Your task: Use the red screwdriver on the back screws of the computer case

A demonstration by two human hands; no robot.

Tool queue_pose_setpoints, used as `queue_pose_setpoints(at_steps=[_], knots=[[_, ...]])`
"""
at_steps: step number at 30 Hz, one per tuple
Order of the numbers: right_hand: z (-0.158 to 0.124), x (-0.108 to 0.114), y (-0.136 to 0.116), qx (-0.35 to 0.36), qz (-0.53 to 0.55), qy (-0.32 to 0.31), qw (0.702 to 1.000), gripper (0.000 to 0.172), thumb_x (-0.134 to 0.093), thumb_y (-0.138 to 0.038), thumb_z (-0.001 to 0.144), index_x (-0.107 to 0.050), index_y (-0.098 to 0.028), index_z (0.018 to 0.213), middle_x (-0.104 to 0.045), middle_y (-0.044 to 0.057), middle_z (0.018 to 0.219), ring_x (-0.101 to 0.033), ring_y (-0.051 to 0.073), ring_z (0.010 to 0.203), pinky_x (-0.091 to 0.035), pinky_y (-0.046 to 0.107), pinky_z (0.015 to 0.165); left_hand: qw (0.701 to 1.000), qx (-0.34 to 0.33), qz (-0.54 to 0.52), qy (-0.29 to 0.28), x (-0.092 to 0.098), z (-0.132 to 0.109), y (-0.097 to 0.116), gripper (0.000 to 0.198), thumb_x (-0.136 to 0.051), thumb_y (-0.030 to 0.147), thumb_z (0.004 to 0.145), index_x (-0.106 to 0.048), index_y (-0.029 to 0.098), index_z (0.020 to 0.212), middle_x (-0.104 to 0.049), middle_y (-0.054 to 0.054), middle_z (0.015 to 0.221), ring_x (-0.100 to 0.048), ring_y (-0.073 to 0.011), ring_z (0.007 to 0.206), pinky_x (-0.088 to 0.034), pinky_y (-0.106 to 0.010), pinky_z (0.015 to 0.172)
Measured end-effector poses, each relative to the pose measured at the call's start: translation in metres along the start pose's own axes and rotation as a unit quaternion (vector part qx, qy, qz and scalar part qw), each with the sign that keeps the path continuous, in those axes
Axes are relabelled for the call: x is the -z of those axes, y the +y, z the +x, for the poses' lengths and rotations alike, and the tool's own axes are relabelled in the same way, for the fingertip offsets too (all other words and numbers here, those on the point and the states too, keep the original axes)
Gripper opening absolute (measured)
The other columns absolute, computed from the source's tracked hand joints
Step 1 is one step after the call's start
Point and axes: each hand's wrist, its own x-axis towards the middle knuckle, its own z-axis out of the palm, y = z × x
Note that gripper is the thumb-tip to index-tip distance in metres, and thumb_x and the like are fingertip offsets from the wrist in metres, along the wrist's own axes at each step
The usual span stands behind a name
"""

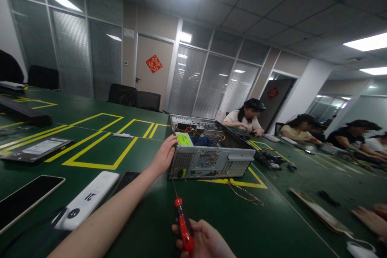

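An open desktop computer case lies on its side on the green table, its rear panel facing me and its cables and a green-labelled power supply exposed. My left hand is stretched forward, fingers wrapped over the case's near left corner. My right hand is closed round the red handle of a screwdriver, whose thin shaft points at the lower left of the rear panel.
A white power bank, a phone and a dark tablet lie at left. A flat panel and cable lie at right, near another person's hand. Several people sit working at the far right.
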Motion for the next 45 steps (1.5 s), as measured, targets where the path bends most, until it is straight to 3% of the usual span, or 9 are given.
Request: queue_pose_setpoints(at_steps=[5, 10, 17, 21, 25, 32, 35, 39, 45], knots=[[0.001, -0.012, -0.001, 0.01, -0.068, -0.057, 0.996, 0.045, -0.069, -0.015, 0.067, -0.054, -0.011, 0.109, -0.064, 0.013, 0.103, -0.062, 0.017, 0.084, -0.039, 0.033, 0.081, 1.0, -0.005, 0.001, 0.002, 0.0, -0.001, -0.001, 0.032, -0.027, 0.029, 0.093, -0.046, 0.02, 0.118, -0.045, -0.01, 0.131, -0.033, -0.0206, 0.13, -0.027, -0.046, 0.109], [0.012, -0.011, 0.003, -0.001, -0.056, 0.051, 0.997, 0.034, -0.075, -0.026, 0.062, -0.059, -0.009, 0.086, -0.06, 0.002, 0.066, -0.059, 0.011, 0.059, -0.039, 0.024, 0.058, 1.0, -0.009, 0.001, 0.003, -0.001, 0.0, -0.002, 0.033, -0.026, 0.03, 0.094, -0.047, 0.02, 0.118, -0.045, -0.01, 0.131, -0.034, -0.0203, 0.13, -0.028, -0.046, 0.109], [0.017, 0.003, 0.002, -0.04, -0.038, 0.039, 0.998, 0.03, -0.069, -0.036, 0.071, -0.055, -0.017, 0.089, -0.065, 0.003, 0.074, -0.04, 0.001, 0.038, -0.019, 0.013, 0.039, 1.0, -0.001, -0.005, 0.003, 0.0, 0.0, -0.002, 0.033, -0.027, 0.031, 0.094, -0.047, 0.02, 0.118, -0.045, -0.01, 0.131, -0.034, -0.0207, 0.13, -0.028, -0.046, 0.109], [0.009, -0.001, -0.001, -0.042, -0.008, -0.043, 0.998, 0.039, -0.059, -0.041, 0.074, -0.054, -0.014, 0.102, -0.065, 0.008, 0.088, -0.059, 0.012, 0.059, -0.034, 0.02, 0.05, 1.0, 0.001, -0.003, 0.002, -0.001, -0.001, -0.003, 0.033, -0.027, 0.03, 0.094, -0.047, 0.02, 0.118, -0.045, -0.009, 0.132, -0.033, -0.0204, 0.131, -0.028, -0.045, 0.109], [0.005, -0.01, 0.0, -0.02, -0.054, -0.087, 0.995, 0.044, -0.063, -0.022, 0.069, -0.049, -0.017, 0.111, -0.062, 0.013, 0.11, -0.064, 0.02, 0.082, -0.038, 0.026, 0.068, 1.0, -0.002, -0.003, 0.003, 0.0, -0.001, -0.003, 0.033, -0.027, 0.03, 0.094, -0.046, 0.02, 0.118, -0.045, -0.01, 0.132, -0.033, -0.02, 0.131, -0.027, -0.044, 0.109], [0.008, -0.006, 0.003, 0.005, -0.03, 0.009, 1.0, 0.038, -0.07, -0.036, 0.069, -0.056, -0.013, 0.096, -0.061, 0.0, 0.07, -0.057, 0.009, 0.057, -0.036, 0.022, 0.057, 1.0, -0.006, -0.003, 0.003, 0.0, -0.001, -0.003, 0.032, -0.027, 0.03, 0.094, -0.046, 0.019, 0.118, -0.044, -0.011, 0.131, -0.033, -0.0201, 0.131, -0.027, -0.044, 0.109], [0.008, -0.005, 0.001, -0.003, -0.021, 0.042, 0.999, 0.035, -0.075, -0.034, 0.062, -0.057, -0.015, 0.085, -0.062, 0.0, 0.074, -0.054, 0.007, 0.055, -0.034, 0.019, 0.052, 1.0, -0.006, -0.002, 0.002, 0.0, -0.001, -0.003, 0.033, -0.027, 0.031, 0.094, -0.046, 0.019, 0.118, -0.045, -0.01, 0.131, -0.033, -0.0201, 0.131, -0.027, -0.044, 0.109], [0.009, -0.002, -0.002, -0.014, -0.038, 0.004, 0.999, 0.044, -0.072, -0.035, 0.067, -0.054, -0.018, 0.103, -0.064, 0.002, 0.08, -0.04, 0.001, 0.041, -0.02, 0.015, 0.042, 1.0, -0.008, -0.001, 0.004, 0.0, -0.001, -0.003, 0.033, -0.026, 0.031, 0.094, -0.047, 0.019, 0.117, -0.045, -0.01, 0.131, -0.033, -0.0204, 0.13, -0.028, -0.044, 0.109], [0.012, 0.004, 0.002, -0.02, -0.058, -0.078, 0.995, 0.049, -0.064, -0.032, 0.071, -0.044, -0.024, 0.115, -0.065, 0.008, 0.1, -0.064, 0.019, 0.075, -0.037, 0.025, 0.059, 1.0, -0.01, 0.001, 0.005, 0.0, -0.001, -0.003, 0.032, -0.028, 0.029, 0.093, -0.046, 0.019, 0.117, -0.045, -0.01, 0.131, -0.034, -0.0208, 0.13, -0.028, -0.044, 0.109]])
